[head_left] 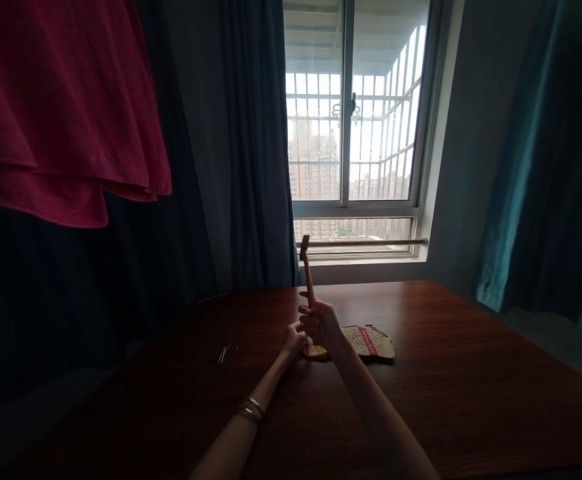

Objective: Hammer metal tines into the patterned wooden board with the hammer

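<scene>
The pad (383, 347) was coloured cream, speckled with dark dots and crossed by a red band. The tool (309, 277) was seen in tan with a dark top. The table (445, 387) was toned reddish brown, streaked with faint grain. The cloth (71, 100) was coloured deep pink, the left curtain (258, 133) dark blue, the right curtain (513, 173) partly teal. Silver was shown by the bangles (251, 408).

The left arm (265, 390) and the right arm (371, 400) are pointing from near to far, leaning toward each other. The right hand (325, 320) is gripping with curled fingers (309, 321); the left hand (293, 340) is sitting just left, showing only partly.
</scene>
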### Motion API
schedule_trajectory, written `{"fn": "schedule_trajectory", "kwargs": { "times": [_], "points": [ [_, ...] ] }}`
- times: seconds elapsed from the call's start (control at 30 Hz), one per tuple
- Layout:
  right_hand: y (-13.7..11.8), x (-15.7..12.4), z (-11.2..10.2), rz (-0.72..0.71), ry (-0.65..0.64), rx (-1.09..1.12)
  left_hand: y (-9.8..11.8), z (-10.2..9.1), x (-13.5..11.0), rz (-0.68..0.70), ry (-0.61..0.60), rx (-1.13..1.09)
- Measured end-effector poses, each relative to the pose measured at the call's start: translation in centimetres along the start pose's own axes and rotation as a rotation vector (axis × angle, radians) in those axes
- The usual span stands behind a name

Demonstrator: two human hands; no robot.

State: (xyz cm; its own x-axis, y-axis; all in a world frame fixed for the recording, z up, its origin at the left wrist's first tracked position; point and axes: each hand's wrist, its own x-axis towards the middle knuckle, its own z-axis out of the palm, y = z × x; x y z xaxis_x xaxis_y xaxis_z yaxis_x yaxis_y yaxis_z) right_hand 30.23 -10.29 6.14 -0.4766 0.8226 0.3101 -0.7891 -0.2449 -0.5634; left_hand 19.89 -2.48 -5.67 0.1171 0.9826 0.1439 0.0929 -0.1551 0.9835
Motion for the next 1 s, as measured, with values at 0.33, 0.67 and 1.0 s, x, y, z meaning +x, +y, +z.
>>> {"fn": "schedule_trajectory", "kwargs": {
  "times": [0.33,0.67,1.0],
  "points": [
    [-6.1,-7.5,-10.6,0.005,0.183,0.081,-1.4,0.0,0.8,0.024,-0.009,0.088],
    [-6.8,-9.1,-13.4,-0.122,0.420,-0.016,-0.4,0.3,0.3,0.020,-0.031,0.113],
    [-6.8,-9.4,-14.7,-0.131,0.584,-0.138,1.2,1.4,0.1,0.020,-0.087,0.121]
  ]
}}
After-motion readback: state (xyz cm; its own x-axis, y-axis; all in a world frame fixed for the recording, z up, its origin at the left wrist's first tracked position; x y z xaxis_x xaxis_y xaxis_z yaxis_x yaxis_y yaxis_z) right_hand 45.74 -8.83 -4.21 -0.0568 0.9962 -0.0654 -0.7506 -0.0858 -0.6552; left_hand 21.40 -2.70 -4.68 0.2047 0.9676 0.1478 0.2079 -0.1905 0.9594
